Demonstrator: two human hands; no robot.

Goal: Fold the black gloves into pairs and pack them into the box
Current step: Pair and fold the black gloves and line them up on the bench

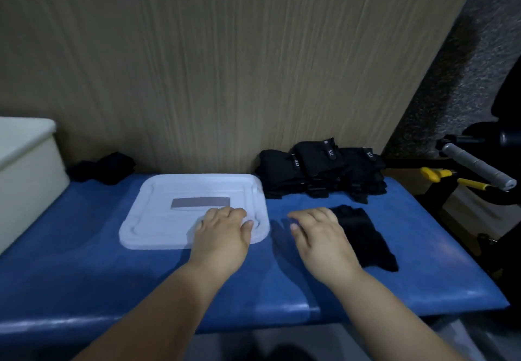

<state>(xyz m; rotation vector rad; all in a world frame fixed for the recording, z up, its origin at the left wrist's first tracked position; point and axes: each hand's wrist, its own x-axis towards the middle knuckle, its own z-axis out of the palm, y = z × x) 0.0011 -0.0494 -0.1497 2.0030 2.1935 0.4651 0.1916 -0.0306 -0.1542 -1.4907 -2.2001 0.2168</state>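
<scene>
Head view. A blue padded surface (pixel 84 276) runs along a wood-grain wall (pixel 225 64). The left hand (pixel 222 234) lies on the near right corner of a flat white lid (pixel 169 219), fingers bent down onto it and thumb at the rim. Whether it grips the rim or only rests there cannot be told. The right hand (pixel 321 236) is palm down with fingers relaxed and holds nothing. It sits just beside, perhaps over, the left edge of a single black glove (pixel 363 236) that lies flat on the surface. A pile of black gloves (pixel 318 172) stands against the wall behind it, and a smaller dark heap (pixel 104 167) lies at the far left. A pale box (pixel 25 169) sits at the left edge, its opening not visible.

Likely faults:
- The lid, loaded at one corner, may skid or tip on the smooth padding.
- The flat glove has no mate beside it, so a pull from the pile could unseat the stack or bring several at once.
- Black cloth in dim light hides edges, so cuffs may be misaligned in the fold.
- The box is well apart from the gloves, so a loosely folded pair may open on the way.
</scene>
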